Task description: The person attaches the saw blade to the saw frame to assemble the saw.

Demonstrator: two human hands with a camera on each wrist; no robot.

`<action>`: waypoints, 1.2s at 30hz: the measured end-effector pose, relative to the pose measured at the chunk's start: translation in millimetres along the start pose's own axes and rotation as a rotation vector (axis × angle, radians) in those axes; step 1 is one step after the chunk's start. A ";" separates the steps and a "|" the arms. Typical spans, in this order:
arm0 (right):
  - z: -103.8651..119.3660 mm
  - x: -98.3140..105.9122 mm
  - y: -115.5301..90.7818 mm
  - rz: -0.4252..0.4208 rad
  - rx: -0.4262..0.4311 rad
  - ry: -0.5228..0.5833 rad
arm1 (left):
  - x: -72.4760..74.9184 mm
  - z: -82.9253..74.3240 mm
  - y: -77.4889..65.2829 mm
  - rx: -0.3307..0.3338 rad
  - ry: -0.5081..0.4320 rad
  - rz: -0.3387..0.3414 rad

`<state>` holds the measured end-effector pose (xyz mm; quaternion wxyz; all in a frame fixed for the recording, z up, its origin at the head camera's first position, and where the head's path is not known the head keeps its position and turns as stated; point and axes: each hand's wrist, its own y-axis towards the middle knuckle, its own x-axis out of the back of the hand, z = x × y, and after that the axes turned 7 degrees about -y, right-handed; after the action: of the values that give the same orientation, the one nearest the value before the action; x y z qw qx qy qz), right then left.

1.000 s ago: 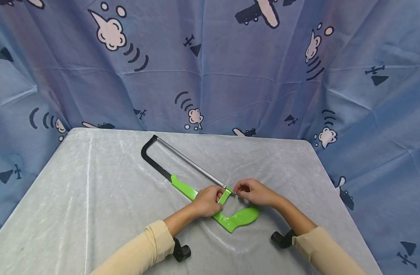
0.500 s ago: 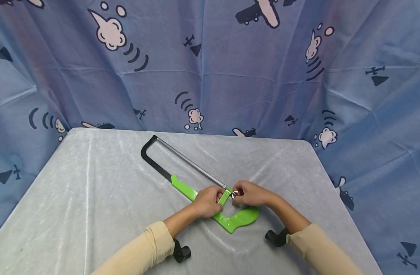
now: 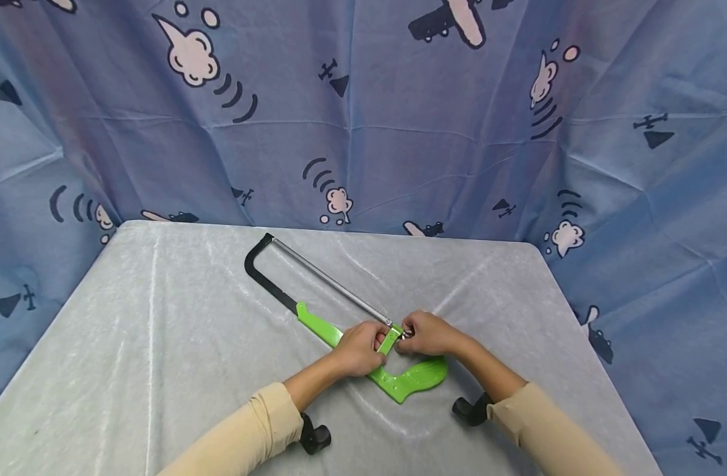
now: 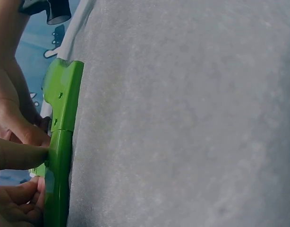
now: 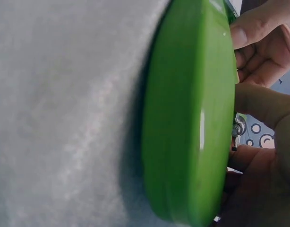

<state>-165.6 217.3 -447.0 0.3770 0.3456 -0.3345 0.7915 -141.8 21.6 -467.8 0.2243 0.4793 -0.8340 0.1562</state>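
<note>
A hacksaw with a green handle and black front frame lies slantwise on the table, its silver blade bar on the far side. My left hand grips the green frame post beside the handle, thumb on the near side. At the post's end, my right hand pinches a small metal wing nut between thumb and fingers. Close up in the right wrist view, the green handle hides part of that hand. In the left wrist view the green frame stands along the cloth.
A pale grey cloth covers the table. Behind it and at both sides hangs a blue patterned curtain. Black wrist-worn camera mounts sit below the forearms, close over the table.
My right hand has moved slightly left toward the frame post, its fingers turning about the wing nut, which shows differently in each frame. The left hand and hacksaw stay put.
</note>
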 end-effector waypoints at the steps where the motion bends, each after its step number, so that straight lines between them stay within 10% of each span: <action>1: 0.0 0.2 0.1 0.002 -0.005 0.000 | 0.1 -0.2 0.0 -0.002 0.003 -0.001; 13: -0.9 4.7 -0.1 -0.017 0.020 -0.019 | 0.1 -1.2 -0.9 0.003 0.005 0.001; 25: -24.0 16.3 -1.1 0.082 0.021 0.295 | 0.8 -2.4 -0.6 0.012 -0.007 0.012; 36: -29.5 19.0 -3.2 0.109 0.029 0.349 | -1.6 -1.6 -0.5 0.011 0.012 0.002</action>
<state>-180.7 249.2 -446.8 0.3808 0.1898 -0.2705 0.8636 -140.3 23.3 -467.3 0.2265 0.4786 -0.8323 0.1639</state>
